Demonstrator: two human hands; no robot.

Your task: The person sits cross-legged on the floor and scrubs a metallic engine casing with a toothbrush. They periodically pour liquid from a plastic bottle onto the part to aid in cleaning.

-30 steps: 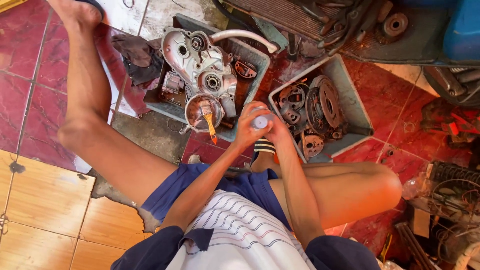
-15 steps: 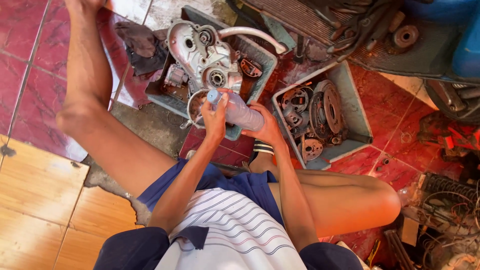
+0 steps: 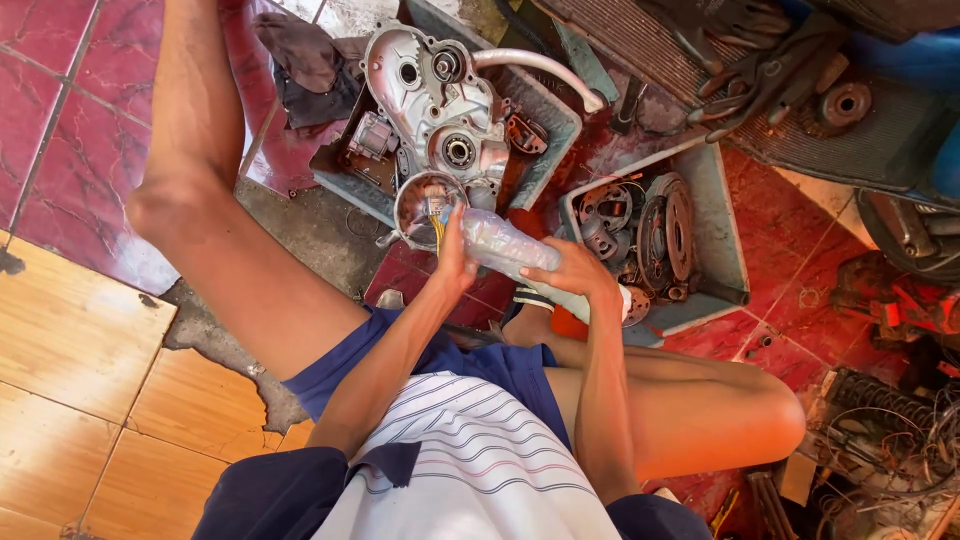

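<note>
I sit on the floor and hold a clear plastic bottle (image 3: 505,250) tipped on its side, its mouth toward a small round metal bowl (image 3: 425,205). My left hand (image 3: 455,262) grips the bottle near its mouth end. My right hand (image 3: 580,275) wraps around the bottle's rear part. A yellow-handled brush or tool stands inside the bowl. Just beyond the bowl, a grey engine crankcase (image 3: 440,110) rests in a grey tray (image 3: 545,135).
A second grey tray (image 3: 720,240) to the right holds clutch parts and discs. A dark rag (image 3: 310,70) lies at the far left of the first tray. Wires and scrap parts (image 3: 890,420) pile up at the right. My bare knees spread left and right.
The bottle has gone from upright with the cap end up to lying tipped toward the bowl. My left hand has shifted along it to the mouth end.
</note>
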